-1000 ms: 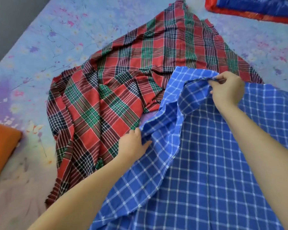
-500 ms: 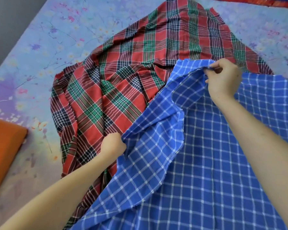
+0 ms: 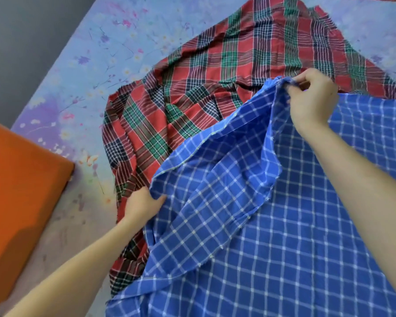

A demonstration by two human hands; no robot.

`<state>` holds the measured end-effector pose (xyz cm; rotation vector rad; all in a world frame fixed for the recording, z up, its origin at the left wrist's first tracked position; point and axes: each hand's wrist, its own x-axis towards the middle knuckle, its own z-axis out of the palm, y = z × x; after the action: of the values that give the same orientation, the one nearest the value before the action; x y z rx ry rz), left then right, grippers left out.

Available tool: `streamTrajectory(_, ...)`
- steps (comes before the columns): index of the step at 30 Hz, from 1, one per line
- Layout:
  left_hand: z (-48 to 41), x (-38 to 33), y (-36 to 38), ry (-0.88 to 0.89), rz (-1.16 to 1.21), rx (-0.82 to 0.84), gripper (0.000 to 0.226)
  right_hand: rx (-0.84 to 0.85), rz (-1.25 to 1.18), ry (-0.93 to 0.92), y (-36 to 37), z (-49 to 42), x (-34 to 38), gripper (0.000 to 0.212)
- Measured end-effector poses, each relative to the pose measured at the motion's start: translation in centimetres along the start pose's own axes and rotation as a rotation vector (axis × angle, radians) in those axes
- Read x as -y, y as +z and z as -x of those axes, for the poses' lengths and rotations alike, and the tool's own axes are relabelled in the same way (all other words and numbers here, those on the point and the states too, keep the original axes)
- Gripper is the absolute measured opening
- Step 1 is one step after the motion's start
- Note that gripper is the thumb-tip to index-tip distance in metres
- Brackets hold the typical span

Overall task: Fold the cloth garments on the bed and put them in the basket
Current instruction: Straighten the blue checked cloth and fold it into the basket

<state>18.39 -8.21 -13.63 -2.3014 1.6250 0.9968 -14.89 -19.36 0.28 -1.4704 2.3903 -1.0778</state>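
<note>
At centre and lower right of the frame, the blue white-checked cotton cloth [image 3: 284,236] lies over the red-and-green plaid cloth [image 3: 249,72] on the floral bed [image 3: 78,65], its edge pinched by the left hand [image 3: 142,203] and right hand [image 3: 311,99], probably to straighten it for folding.

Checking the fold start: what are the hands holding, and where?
Both grip the blue checked cloth along its edge: left hand lower, right hand at the raised top.

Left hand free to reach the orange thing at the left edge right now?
Probably not: the left hand grips the edge of the blue checked cloth. The bare sheet up to the orange thing leaves the path open once it lets go.
</note>
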Motion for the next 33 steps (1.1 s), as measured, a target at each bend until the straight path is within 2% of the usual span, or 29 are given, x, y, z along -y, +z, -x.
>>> streamTrajectory(2,1.4,1.0,1.1,-0.065,0.13,0.006,0.042,0.014,0.044,-0.044,0.0,0.8,0.7,0.012)
streamTrajectory(4,2.2,2.2,1.7,-0.133,0.21,0.094,0.041,0.015,0.129,-0.117,-0.3,1.6,1.3,0.014)
streamTrajectory(7,3.7,4.4,1.0,-0.199,0.244,0.236,0.019,0.053,0.26,-0.309,-1.2,3.7,2.3,0.016)
streamTrajectory(9,4.3,6.1,-0.7,-0.174,0.195,0.177,0.02,0.09,0.274,-0.41,-1.9,5.2,2.8,0.013)
streamTrajectory(12,4.0,8.0,-3.3,-0.028,0.06,-0.032,0.019,0.079,0.235,-0.409,-3.6,6.0,3.7,0.011)
streamTrajectory(14,4.2,8.9,-3.8,0.024,0.083,-0.104,0.018,0.058,0.217,-0.386,-4.9,6.3,4.7,0.012)
streamTrajectory(18,6.1,9.1,-1.4,-0.106,0.29,0.089,0.032,0.017,0.198,-0.343,-6.2,6.9,6.4,0.013)
streamTrajectory(20,8.0,9.6,0.3,-0.125,0.182,0.111,0.026,0.01,0.183,-0.323,-6.4,7.4,6.8,0.013)
streamTrajectory(21,9.0,10.0,1.0,-0.116,0.087,0.043,0.025,0.02,0.182,-0.326,-6.5,7.7,6.8,0.012)
streamTrajectory(23,10.9,10.5,2.2,-0.01,-0.069,-0.197,0.034,0.05,0.185,-0.345,-6.6,8.5,6.8,0.011)
streamTrajectory(25,12.0,10.4,3.3,0.27,-0.136,-0.36,0.04,0.078,0.177,-0.358,-6.9,9.3,6.8,0.01)
streamTrajectory(26,12.4,10.2,3.9,0.434,-0.204,-0.362,0.043,0.086,0.169,-0.361,-7.1,9.7,6.9,0.01)
streamTrajectory(28,12.9,9.7,4.7,0.661,-0.441,-0.188,0.051,0.115,0.142,-0.357,-7.8,10.5,7.2,0.011)
streamTrajectory(30,12.6,8.9,5.2,0.655,-0.608,0.004,0.044,0.142,0.119,-0.38,-8.9,10.5,7.7,0.013)
streamTrajectory(31,12.3,8.9,5.0,0.607,-0.626,0.044,0.036,0.154,0.096,-0.376,-9.1,10.5,7.9,0.014)
streamTrajectory(32,12.7,8.1,4.7,0.535,-0.531,0.0,0.028,0.145,0.088,-0.392,-10.5,10.2,8.8,0.016)
streamTrajectory(33,12.4,8.1,4.6,0.44,-0.339,-0.063,0.022,0.105,0.079,-0.382,-10.8,9.9,9.3,0.017)
